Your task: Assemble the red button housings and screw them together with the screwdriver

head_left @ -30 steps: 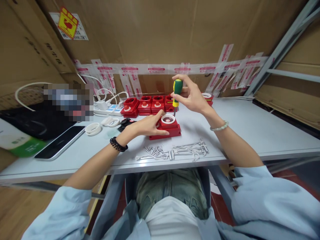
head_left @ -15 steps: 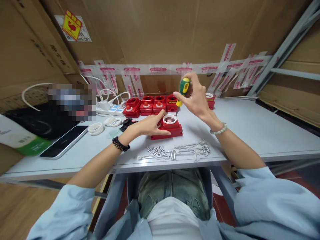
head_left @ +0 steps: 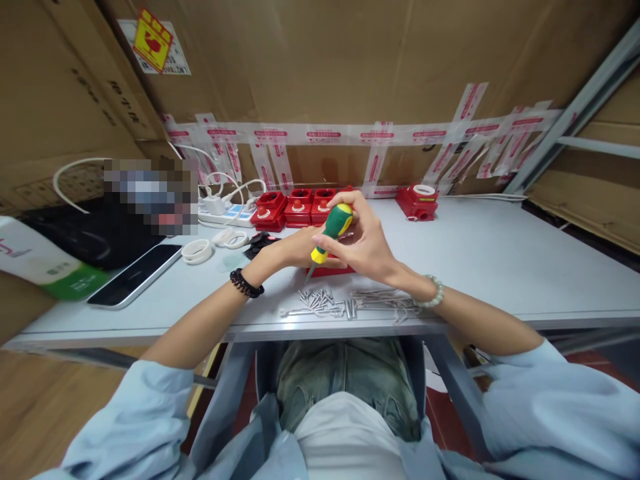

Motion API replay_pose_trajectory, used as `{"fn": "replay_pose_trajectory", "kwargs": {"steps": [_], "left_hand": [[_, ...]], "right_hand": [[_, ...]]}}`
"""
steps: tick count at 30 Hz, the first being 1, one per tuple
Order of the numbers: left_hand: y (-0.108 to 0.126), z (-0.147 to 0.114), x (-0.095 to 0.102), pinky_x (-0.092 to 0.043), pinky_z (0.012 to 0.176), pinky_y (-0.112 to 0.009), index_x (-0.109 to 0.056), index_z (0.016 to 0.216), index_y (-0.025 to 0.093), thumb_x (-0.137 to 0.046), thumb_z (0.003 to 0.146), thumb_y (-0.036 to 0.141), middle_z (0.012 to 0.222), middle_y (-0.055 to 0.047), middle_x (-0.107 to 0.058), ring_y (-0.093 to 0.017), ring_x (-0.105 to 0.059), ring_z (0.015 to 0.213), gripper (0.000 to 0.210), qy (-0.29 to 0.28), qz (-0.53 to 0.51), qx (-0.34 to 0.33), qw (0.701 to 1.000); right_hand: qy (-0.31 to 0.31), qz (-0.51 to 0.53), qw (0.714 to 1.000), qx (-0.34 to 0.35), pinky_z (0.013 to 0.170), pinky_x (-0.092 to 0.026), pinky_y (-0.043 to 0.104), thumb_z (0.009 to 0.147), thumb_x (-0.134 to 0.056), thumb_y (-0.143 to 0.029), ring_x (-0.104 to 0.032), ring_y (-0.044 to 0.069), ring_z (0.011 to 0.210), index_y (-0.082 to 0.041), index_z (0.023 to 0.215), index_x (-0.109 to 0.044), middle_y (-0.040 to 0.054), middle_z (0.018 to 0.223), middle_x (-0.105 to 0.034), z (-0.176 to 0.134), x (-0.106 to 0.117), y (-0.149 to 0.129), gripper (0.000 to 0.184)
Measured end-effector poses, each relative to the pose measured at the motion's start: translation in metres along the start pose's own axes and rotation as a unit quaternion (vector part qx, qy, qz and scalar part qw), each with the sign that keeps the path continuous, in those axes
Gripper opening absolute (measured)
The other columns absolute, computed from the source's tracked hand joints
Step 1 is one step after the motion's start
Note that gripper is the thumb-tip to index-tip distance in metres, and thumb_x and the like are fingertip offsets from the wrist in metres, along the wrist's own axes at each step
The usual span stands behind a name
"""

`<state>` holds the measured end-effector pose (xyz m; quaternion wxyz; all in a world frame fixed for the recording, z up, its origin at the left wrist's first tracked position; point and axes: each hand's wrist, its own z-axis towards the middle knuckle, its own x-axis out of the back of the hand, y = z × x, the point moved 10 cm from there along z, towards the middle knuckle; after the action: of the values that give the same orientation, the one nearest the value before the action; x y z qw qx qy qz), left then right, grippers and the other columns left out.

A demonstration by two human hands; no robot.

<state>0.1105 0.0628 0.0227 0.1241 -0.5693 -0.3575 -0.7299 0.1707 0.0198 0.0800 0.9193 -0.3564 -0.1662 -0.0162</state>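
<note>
So, the person's right hand is pinching a green and yellow screwdriver between its thumb and fingers. The screwdriver is leaning, and its thin tip is pointing down to the left, just beside a little pile of silver screws. From where I'm standing, I cannot tell if the tip is touching anything. The left hand is holding a red box on the pale table, with its thumb stretching along the near side. The right hand is covering most of that box and the left hand's other fingers, so I cannot tell how tightly they are squeezing. Shiny rods are lying near the table's front edge, off to the right of the screws. Behind the hands, more red boxes are standing in a row, and one lone red box is sitting well apart on the right. Over on the left, white rings are lying near a black phone.
</note>
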Motion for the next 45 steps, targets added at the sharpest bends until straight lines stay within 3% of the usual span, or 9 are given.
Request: {"fn": "replay_pose_trajectory", "kwargs": {"steps": [10, 17, 22, 25, 32, 39, 45], "left_hand": [[0.003, 0.000, 0.001, -0.042, 0.063, -0.028, -0.052, 0.094, 0.019, -0.056, 0.076, 0.039, 0.091, -0.004, -0.062, -0.017, -0.053, 0.073, 0.027, -0.005, -0.020, -0.011, 1.000], [0.005, 0.000, 0.003, -0.040, 0.059, -0.026, -0.053, 0.087, 0.019, -0.061, 0.078, 0.039, 0.083, -0.003, -0.059, -0.016, -0.053, 0.070, 0.024, 0.010, 0.012, -0.019, 1.000], [0.003, 0.000, 0.002, -0.044, 0.066, -0.028, -0.058, 0.089, 0.018, -0.062, 0.082, 0.055, 0.079, -0.005, -0.061, -0.020, -0.059, 0.078, 0.038, 0.023, 0.017, -0.031, 0.999], [-0.003, 0.001, 0.000, -0.046, 0.072, -0.031, -0.057, 0.107, 0.017, -0.062, 0.082, 0.060, 0.081, -0.005, -0.064, -0.024, -0.062, 0.085, 0.049, 0.024, 0.032, -0.029, 0.999], [-0.013, 0.000, -0.002, -0.043, 0.064, -0.030, -0.044, 0.128, 0.016, -0.061, 0.081, 0.065, 0.082, -0.006, -0.065, -0.023, -0.061, 0.070, 0.070, 0.006, 0.072, 0.028, 0.997], [-0.012, 0.000, -0.001, -0.046, 0.071, -0.032, -0.039, 0.137, 0.016, -0.064, 0.079, 0.062, 0.092, -0.009, -0.068, -0.025, -0.065, 0.081, 0.078, 0.027, 0.053, 0.014, 0.998], [-0.010, 0.000, -0.001, -0.044, 0.067, -0.031, -0.044, 0.129, 0.016, -0.063, 0.079, 0.062, 0.086, -0.007, -0.066, -0.023, -0.063, 0.076, 0.071, 0.025, 0.061, 0.010, 0.998]], "right_hand": [[-0.013, 0.030, 0.999, 0.010, 0.062, -0.053, 0.030, 0.073, -0.080, -0.036, -0.055, 0.013, 0.073, -0.027, 0.110, -0.051, 0.0005, 0.099, -0.057, -0.004, -0.010, 0.002, 0.048], [0.001, 0.043, 0.999, 0.018, 0.056, -0.049, 0.026, 0.073, -0.082, -0.037, -0.052, 0.011, 0.068, -0.029, 0.109, -0.050, -0.0036, 0.086, -0.051, -0.001, 0.000, -0.006, 0.049], [0.037, 0.029, 0.999, 0.027, 0.055, -0.052, 0.028, 0.071, -0.084, -0.042, -0.053, 0.012, 0.067, -0.029, 0.106, -0.051, -0.0029, 0.084, -0.051, 0.003, 0.014, -0.013, 0.050], [0.060, 0.005, 0.998, 0.028, 0.053, -0.053, 0.028, 0.070, -0.083, -0.049, -0.053, 0.012, 0.066, -0.028, 0.104, -0.051, -0.0025, 0.084, -0.051, 0.006, 0.027, -0.021, 0.052], [0.132, -0.039, 0.990, 0.013, 0.056, -0.056, 0.031, 0.071, -0.077, -0.061, -0.057, 0.014, 0.069, -0.030, 0.103, -0.048, -0.0010, 0.086, -0.053, 0.014, 0.066, -0.026, 0.053], [0.078, 0.005, 0.997, -0.009, 0.053, -0.054, 0.030, 0.065, -0.085, -0.049, -0.050, 0.012, 0.064, -0.027, 0.099, -0.051, -0.0027, 0.082, -0.050, 0.011, 0.041, -0.005, 0.053], [0.080, 0.004, 0.997, -0.016, 0.055, -0.058, 0.032, 0.066, -0.083, -0.056, -0.053, 0.012, 0.065, -0.027, 0.099, -0.050, -0.0029, 0.081, -0.050, 0.011, 0.042, -0.007, 0.055]]}}
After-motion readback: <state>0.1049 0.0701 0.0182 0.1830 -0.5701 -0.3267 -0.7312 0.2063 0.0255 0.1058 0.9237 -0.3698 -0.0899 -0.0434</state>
